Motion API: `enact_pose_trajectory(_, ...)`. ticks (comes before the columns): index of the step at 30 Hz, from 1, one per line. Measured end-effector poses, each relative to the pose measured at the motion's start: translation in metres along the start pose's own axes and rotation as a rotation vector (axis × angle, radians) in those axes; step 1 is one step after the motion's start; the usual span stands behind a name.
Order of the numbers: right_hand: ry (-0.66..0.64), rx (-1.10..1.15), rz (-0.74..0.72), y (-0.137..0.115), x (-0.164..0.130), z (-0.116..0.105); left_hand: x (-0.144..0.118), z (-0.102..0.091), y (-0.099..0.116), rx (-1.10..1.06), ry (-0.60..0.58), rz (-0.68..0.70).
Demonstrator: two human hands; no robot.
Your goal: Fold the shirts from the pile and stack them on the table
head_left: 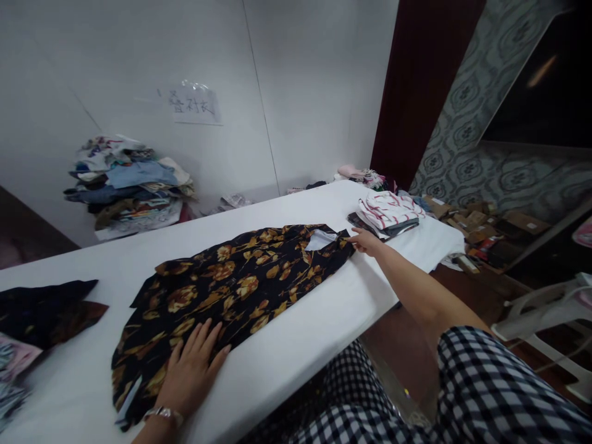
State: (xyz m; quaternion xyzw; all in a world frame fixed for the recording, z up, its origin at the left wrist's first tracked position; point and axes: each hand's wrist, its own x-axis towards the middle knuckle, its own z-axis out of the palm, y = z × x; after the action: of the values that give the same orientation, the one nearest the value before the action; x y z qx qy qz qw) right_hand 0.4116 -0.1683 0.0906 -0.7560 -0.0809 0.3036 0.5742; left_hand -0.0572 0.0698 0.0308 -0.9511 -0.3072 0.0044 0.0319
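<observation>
A black shirt with a yellow-brown flower print lies stretched lengthwise across the white-covered table. My left hand rests flat on its lower left end, fingers spread, with a bracelet at the wrist. At the far right end, by the collar, my right hand pinches the edge of the fabric between thumb and fingers. A pale patch of lining shows inside the neck opening. Just beyond my right hand sits a stack of folded clothes, a red-and-white striped one on top.
Dark and pink garments lie at the table's left end. A tall clothes pile stands behind the table against the wall. More clothes lie past its far edge. Cardboard boxes and a white plastic chair are on the right.
</observation>
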Motion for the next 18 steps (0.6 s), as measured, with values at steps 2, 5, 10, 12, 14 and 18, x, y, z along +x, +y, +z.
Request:
enact_pose_trajectory(2, 0.009, 0.013, -0.028, -0.0001, 0.0016, -0.0008, -0.0003, 0.001, -0.0003, 0.001, 0.003, -0.001)
enact_pose_trajectory(5, 0.001, 0.003, -0.055, 0.0005, 0.0002, -0.001, -0.0004, 0.0019, -0.0004, 0.001, 0.005, -0.007)
enact_pose_trajectory(10, -0.086, -0.106, -0.036, 0.0034, -0.0069, -0.0012, -0.0001, 0.0018, -0.0004, -0.009, 0.016, -0.002)
enact_pose_trajectory(12, -0.136, -0.187, -0.037, 0.004, -0.0078, -0.0009, -0.0001, 0.0018, -0.0008, -0.019, 0.026, 0.003)
enact_pose_trajectory(14, -0.178, -0.219, -0.028, 0.0034, -0.0067, 0.0004, -0.0001, 0.0021, -0.0014, -0.031, 0.035, 0.005)
enact_pose_trajectory(18, -0.171, 0.006, 0.003, -0.0008, -0.0003, 0.0039, -0.0001, 0.004, -0.0027, -0.051, 0.053, 0.006)
